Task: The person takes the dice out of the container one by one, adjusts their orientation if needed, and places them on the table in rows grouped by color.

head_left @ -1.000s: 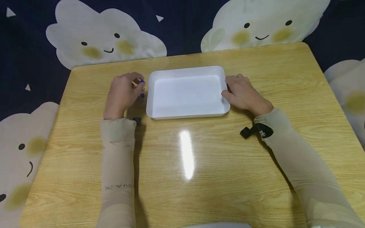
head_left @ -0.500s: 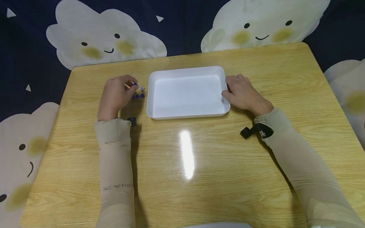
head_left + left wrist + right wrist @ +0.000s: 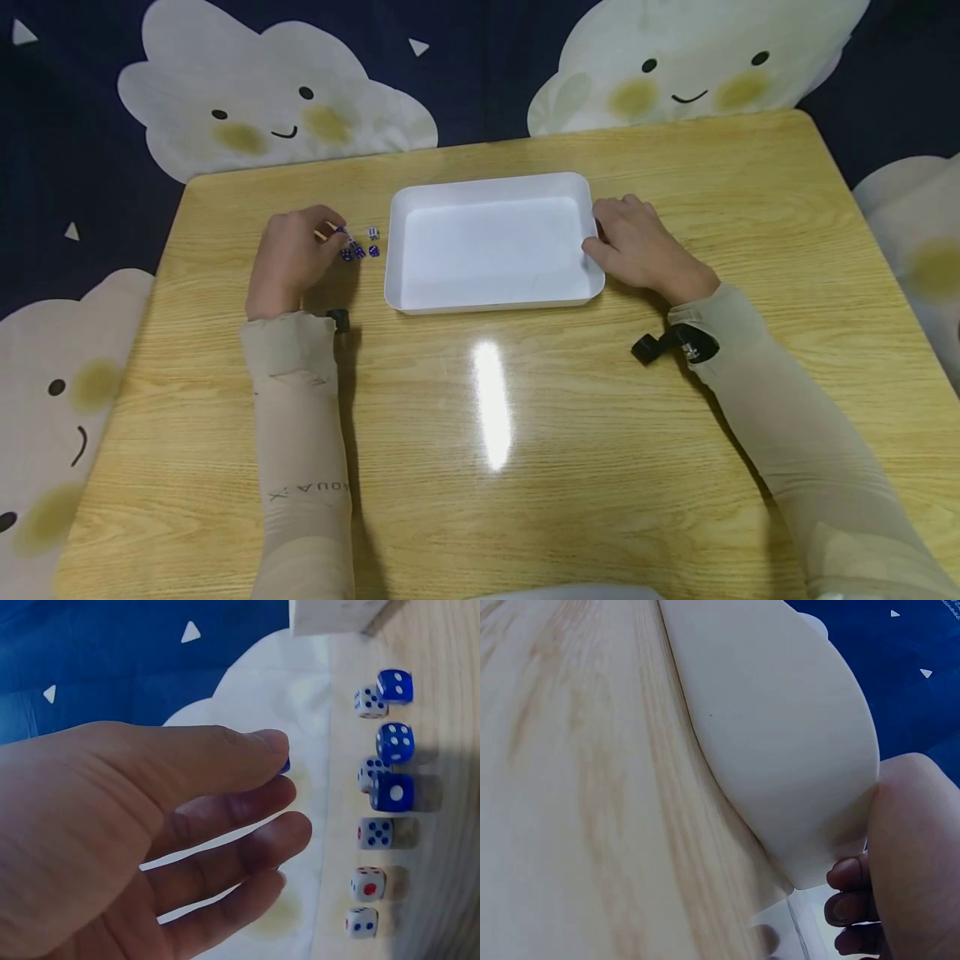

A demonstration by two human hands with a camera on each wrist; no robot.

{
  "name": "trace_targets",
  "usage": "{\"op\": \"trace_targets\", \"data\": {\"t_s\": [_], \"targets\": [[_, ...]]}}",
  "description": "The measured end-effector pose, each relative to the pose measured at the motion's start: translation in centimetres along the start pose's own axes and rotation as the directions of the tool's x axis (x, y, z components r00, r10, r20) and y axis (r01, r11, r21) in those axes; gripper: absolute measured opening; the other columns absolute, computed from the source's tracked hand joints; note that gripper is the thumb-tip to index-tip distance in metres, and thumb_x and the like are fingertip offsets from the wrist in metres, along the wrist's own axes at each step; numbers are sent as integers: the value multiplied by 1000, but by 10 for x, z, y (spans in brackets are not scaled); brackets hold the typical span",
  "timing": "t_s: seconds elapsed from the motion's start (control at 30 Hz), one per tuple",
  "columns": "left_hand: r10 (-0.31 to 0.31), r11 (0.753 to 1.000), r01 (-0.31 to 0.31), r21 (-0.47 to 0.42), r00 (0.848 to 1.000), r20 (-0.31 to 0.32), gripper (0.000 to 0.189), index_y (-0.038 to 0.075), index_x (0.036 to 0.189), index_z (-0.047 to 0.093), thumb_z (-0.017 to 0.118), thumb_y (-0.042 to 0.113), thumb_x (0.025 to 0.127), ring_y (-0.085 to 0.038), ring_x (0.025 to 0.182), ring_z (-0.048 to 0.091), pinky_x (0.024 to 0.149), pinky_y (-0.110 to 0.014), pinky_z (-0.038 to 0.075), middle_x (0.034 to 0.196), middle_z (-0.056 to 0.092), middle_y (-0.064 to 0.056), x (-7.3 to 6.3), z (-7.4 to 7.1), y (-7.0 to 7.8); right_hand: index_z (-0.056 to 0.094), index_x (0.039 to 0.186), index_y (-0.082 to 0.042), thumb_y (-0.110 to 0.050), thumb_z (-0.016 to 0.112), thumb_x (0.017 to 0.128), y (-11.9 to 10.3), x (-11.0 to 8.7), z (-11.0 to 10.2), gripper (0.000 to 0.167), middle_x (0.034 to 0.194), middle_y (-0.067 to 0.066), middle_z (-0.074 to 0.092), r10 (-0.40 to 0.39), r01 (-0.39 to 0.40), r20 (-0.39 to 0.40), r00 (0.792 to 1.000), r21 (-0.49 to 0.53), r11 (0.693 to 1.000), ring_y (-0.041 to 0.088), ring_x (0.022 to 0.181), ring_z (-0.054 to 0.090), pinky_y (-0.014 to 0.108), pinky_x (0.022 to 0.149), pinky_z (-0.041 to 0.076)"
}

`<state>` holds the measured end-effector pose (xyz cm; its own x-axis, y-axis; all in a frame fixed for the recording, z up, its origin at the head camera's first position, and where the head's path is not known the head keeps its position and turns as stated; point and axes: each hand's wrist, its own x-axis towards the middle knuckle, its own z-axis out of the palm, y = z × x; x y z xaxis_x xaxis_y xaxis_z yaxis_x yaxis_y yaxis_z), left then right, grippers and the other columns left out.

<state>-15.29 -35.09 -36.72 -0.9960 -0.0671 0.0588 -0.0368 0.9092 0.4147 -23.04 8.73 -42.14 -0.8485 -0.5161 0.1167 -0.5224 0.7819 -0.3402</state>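
My left hand is left of the white tray, pinching a blue die between thumb and forefinger, raised off the table. Most of that die is hidden by the thumb. Below the fingertips stand two rows of dice: blue ones with white pips, such as this blue die, and white ones, such as this white die. Some dice are hidden behind the hand in the head view. My right hand grips the right wall of the white tray, thumb over the rim; its other fingers are outside the wall.
The wooden table carries the tray near its far side. A dark cloth with cloud faces hangs behind and beside the table. Part of a white object shows at the bottom edge. Small black cameras sit at both wrists.
My left hand has moved left, away from the tray, still pinching the blue die. Dice it covered before now show beside the tray. My right hand and the tray have stayed put.
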Motion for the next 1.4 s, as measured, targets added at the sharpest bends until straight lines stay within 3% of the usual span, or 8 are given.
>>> {"op": "trace_targets", "data": {"t_s": [0.37,0.67,1.0,1.4], "targets": [[-20,1000,20,-8,998,58,25,3,122,71,61,15,103,-40,107,69,92,-55,53,118,73,-26,0,0,-13,49,85,-8,-26,45,95,-1,1,0,21,83,12,51,14,-14,11,1000,10,1000,32,79,39,37,73,27],[-23,1000,24,-6,997,75,21,3,117,72,64,15,101,-40,107,69,89,-53,53,118,73,-25,-1,1,-19,49,86,-7,-26,45,95,-1,0,-1,21,84,13,51,19,-20,18,1000,2,1000,33,80,40,37,74,27],[-45,999,45,4,995,95,20,3,117,72,63,9,101,-42,111,68,95,-58,53,120,73,-27,-3,0,-27,50,88,-6,-26,45,96,-2,1,-1,22,85,13,52,12,-12,15,1000,-3,1000,32,81,40,37,74,27],[-85,996,87,-9,986,146,20,5,117,73,66,12,99,-37,103,69,92,-54,54,116,74,-25,-4,5,-34,50,87,-6,-25,44,96,-2,0,-1,22,85,13,52,12,-12,14,1000,-6,1000,32,81,41,37,74,27]]}}
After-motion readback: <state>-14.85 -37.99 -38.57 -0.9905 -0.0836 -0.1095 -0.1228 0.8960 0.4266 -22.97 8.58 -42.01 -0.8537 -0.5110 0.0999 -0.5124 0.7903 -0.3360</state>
